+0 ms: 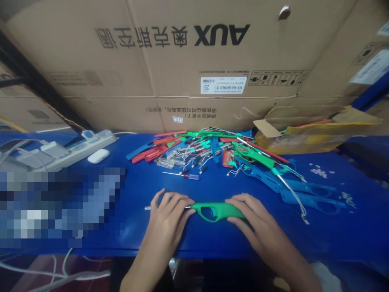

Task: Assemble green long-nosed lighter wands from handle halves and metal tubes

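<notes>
A green plastic lighter body (212,211) lies flat on the blue table (334,239) near its front edge, a thin metal tube sticking out of its left end. My left hand (168,215) rests on that tube end, fingers curled over it. My right hand (252,219) grips the handle end of the green body, thumb below and fingers on top. Just beyond the hands lies a small screwdriver with a purple handle (185,175).
A heap of red, blue and green lighter shells, tubes and wires (219,152) fills the table's middle and back. Blue shells (306,192) trail off to the right. A power strip (75,148) and white mouse (98,155) sit back left. Cardboard boxes (182,61) wall the rear.
</notes>
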A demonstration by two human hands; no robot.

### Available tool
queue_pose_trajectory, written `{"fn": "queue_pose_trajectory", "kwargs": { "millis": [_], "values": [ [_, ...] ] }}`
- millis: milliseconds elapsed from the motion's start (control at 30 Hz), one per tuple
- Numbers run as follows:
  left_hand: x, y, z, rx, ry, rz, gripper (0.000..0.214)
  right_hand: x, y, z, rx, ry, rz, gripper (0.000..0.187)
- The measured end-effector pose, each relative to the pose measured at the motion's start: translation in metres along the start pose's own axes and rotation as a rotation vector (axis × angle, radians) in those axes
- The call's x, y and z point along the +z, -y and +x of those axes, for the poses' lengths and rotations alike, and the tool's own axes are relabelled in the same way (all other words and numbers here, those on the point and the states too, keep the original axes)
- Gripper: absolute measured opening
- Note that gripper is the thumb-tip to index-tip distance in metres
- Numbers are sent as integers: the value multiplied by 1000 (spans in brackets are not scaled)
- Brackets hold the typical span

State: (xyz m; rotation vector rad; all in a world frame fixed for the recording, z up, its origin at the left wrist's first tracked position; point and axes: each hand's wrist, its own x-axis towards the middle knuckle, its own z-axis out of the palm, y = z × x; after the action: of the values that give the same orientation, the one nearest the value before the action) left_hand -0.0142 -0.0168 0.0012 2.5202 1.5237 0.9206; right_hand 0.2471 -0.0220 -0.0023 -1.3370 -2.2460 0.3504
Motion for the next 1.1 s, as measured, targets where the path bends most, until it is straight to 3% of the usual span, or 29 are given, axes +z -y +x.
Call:
{"fn": "queue_pose_trajectory", "kwargs": {
  "millis": [267,433,567,633,700,800,833,933,1033,1100],
  "values": [
    [-1,1,-1,-33,15,-15,12,2,-1,1,-42,-18,-81,32],
    [1,1,-2,-45,39,18,15,1,0,2,32,14,-54,31],
    [-3,0,-5,-62,47,8,36,-3,0,4,74,6,48,30],
    [-10,0,2,-77,34,-27,46,-4,-4,4,104,-65,90,29],
    [-21,3,20,-84,-45,-24,43,-3,-9,5,165,-195,86,29],
    [-37,7,69,-93,-164,64,31,1,-18,7,275,-362,13,29],
    [-40,7,89,-112,-146,129,31,3,-20,7,307,-394,-19,30],
    [-38,9,148,-97,97,374,27,6,-23,7,368,-456,-96,33],
    [-15,16,191,-110,176,436,22,7,-23,7,368,-502,-103,36],
    [4,26,206,-113,195,426,15,6,-24,7,362,-518,-82,35]
  ]
}}
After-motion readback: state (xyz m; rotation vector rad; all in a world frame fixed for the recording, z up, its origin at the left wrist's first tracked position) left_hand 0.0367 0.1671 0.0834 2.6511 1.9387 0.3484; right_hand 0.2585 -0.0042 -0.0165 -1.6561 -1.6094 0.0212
